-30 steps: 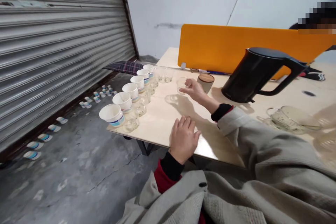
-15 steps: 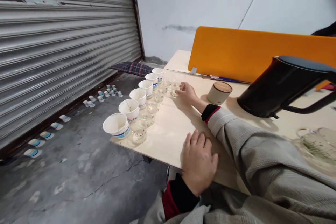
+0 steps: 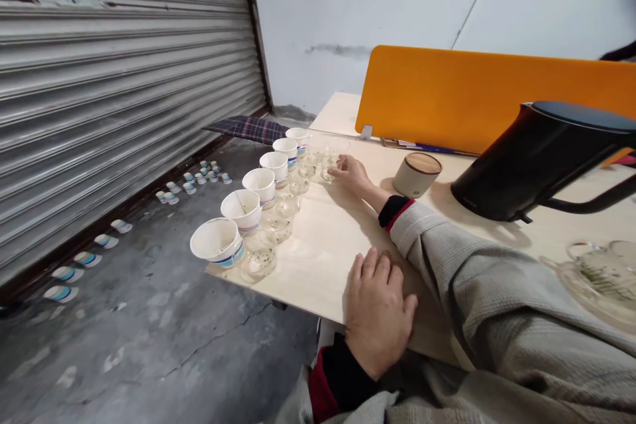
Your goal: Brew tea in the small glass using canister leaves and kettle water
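Note:
My right hand (image 3: 354, 177) reaches out over the table, its fingers curled around the side of a small clear glass cup (image 3: 328, 171). That cup stands at the far end of a row of glasses, some with dark bits in them, such as the nearest glass cup (image 3: 259, 257). Left of the glasses runs a row of white paper cups, the closest paper cup (image 3: 217, 243) sitting at the table corner. Palm down near the front edge, my left hand (image 3: 380, 308) rests on the table with fingers stretched out, holding nothing.
A lidded beige canister (image 3: 416, 175) and a black kettle (image 3: 521, 165) stand right of my right arm. Behind them rises an orange divider (image 3: 472, 99). A glass vessel with green leaves (image 3: 603, 278) is at far right. Several paper cups (image 3: 64, 293) lie on the floor.
My right hand has shifted slightly left, toward the row of glasses. My left hand stays in place on the table. The view has moved a little.

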The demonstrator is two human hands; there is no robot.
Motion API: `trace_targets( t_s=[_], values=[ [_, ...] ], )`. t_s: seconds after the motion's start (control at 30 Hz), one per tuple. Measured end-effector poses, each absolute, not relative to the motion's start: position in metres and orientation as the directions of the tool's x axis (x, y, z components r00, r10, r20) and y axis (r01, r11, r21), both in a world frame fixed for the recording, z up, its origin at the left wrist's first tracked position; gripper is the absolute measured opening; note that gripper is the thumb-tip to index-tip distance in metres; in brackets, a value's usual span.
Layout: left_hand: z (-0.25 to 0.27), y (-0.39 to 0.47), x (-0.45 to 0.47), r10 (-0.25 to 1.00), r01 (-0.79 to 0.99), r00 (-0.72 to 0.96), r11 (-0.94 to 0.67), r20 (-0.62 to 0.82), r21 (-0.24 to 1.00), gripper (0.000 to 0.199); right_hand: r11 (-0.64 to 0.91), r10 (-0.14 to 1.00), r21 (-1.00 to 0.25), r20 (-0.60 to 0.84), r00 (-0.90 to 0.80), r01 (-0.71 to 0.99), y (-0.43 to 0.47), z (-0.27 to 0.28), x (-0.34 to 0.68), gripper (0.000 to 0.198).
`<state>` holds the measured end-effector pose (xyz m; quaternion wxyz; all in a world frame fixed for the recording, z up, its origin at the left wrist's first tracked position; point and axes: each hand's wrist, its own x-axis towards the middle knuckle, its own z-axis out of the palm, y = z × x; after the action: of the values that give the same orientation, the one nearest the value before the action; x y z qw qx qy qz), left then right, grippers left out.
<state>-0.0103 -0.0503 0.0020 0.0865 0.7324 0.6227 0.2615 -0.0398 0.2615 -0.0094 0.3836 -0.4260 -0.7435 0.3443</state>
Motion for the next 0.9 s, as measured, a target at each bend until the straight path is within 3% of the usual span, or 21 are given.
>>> trace_targets(
  t_s=[0.13, 0.37, 0.47, 0.63, 0.77, 0.9],
  values=[
    [0.000, -0.049, -0.010, 0.958, 0.864, 0.079, -0.204, 0.277, 0.460, 0.040, 0.376, 0.905, -0.836, 0.239, -0.351, 0.400, 0.255, -0.005, -0.038, 0.037],
    [-0.002, -0.046, -0.009, 0.955, 0.855, 0.071, -0.206, 0.288, 0.475, 0.041, 0.333, 0.926, -0.814, 0.186, -0.330, 0.476, 0.221, 0.020, -0.010, 0.056],
    [-0.002, -0.044, -0.011, 0.955, 0.855, 0.079, -0.212, 0.287, 0.474, 0.043, 0.382, 0.897, -0.780, 0.184, -0.402, 0.495, 0.177, 0.037, 0.025, 0.058],
    [-0.004, -0.040, -0.014, 0.952, 0.881, 0.101, -0.220, 0.289, 0.418, 0.047, 0.493, 0.830, -0.715, 0.215, -0.515, 0.495, 0.071, 0.057, 0.119, 0.034],
    [-0.012, -0.037, -0.017, 0.936, 0.889, 0.122, -0.251, 0.329, 0.382, 0.044, 0.430, 0.901, -0.635, 0.266, -0.342, 0.642, 0.000, 0.062, 0.213, 0.024],
    [-0.016, -0.034, -0.020, 0.919, 0.892, 0.125, -0.269, 0.374, 0.363, 0.042, 0.231, 0.883, -0.516, 0.467, 0.044, 0.825, -0.046, 0.075, 0.315, 0.024]
  ],
)
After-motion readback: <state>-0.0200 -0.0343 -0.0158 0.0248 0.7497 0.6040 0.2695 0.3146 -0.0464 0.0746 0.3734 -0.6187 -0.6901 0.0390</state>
